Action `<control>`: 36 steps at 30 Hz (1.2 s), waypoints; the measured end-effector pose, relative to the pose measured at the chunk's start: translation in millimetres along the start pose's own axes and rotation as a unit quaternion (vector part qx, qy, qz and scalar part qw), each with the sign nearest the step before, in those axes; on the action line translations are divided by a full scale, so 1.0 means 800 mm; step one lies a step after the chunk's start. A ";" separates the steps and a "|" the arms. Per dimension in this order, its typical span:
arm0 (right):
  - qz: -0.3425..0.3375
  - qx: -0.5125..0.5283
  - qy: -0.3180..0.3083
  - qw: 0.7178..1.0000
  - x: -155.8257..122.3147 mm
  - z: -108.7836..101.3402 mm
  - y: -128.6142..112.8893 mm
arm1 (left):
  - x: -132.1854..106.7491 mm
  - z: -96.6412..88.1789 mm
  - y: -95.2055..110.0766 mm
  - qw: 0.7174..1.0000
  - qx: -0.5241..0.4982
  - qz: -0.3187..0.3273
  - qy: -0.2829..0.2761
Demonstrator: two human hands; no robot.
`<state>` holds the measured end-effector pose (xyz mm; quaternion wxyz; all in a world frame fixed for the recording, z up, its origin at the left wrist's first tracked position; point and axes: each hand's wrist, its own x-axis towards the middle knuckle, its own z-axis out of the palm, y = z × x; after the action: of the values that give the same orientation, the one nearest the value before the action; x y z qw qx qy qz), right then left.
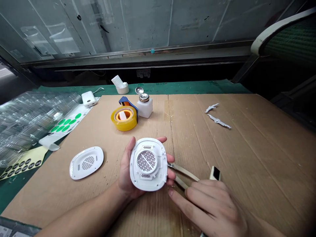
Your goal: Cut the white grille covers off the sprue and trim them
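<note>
Foreground: the left hand cradles a white plastic vent housing at its palm, with the thumb along one edge and the fingers curling up behind the far and right edges; the grip is firm, and the housing's slotted round grille faces up. The right hand sits just to the right, partly closed around a pair of beige-handled pliers, whose metal tips lie just beside the housing's right edge, apparently not touching it. A white-and-black object, its kind unclear, stands just beyond the right hand.

Middle ground: a cardboard sheet covers the table. On it lie a white oval cover, left of the hands, and two small white plastic runners at right. A roll of yellow tape rests against a blue tape dispenser, beside a white pump bottle with a raised metal lid. Left of the cardboard lie sheets of green dot stickers and black dot stickers, and a stack of clear plastic trays.

Background: a white power bank and a small white cup stand near the table's far edge, before a glass panel.
</note>
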<state>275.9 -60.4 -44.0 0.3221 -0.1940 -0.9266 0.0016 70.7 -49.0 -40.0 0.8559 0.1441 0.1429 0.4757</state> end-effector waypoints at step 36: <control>0.357 -0.221 -0.152 0.895 -0.043 -0.013 0.082 | -0.112 -0.023 0.181 0.323 0.854 -0.146 0.380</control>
<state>330.6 -13.3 -64.5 0.1038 -0.5751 -0.8093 -0.0592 -93.8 -50.2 8.0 0.1688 0.5758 0.7991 -0.0383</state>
